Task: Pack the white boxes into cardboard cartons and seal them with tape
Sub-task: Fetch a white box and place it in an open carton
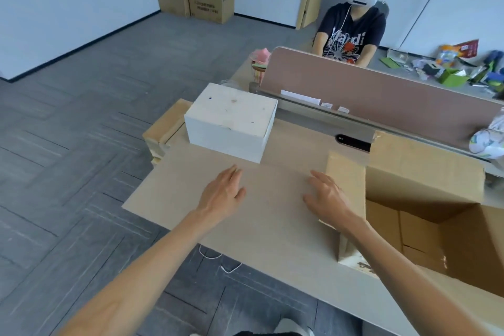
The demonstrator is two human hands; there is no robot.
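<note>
Our left hand [222, 195] and right hand [327, 196] are spread flat and empty; the white box [231, 121] looks rigid, probably light, so we'd clamp its short ends.

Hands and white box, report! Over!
Left hand, right hand open, holding nothing. White rectangular box untouched on desk. Open brown cardboard carton at right. Nothing between hands and box.

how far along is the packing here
Done: the carton stands open, flaps up. In hand: nothing yet; left hand and right hand are open over the desk, short of the white box. Left: box into carton, flaps closed, taped; no tape shows.
</note>
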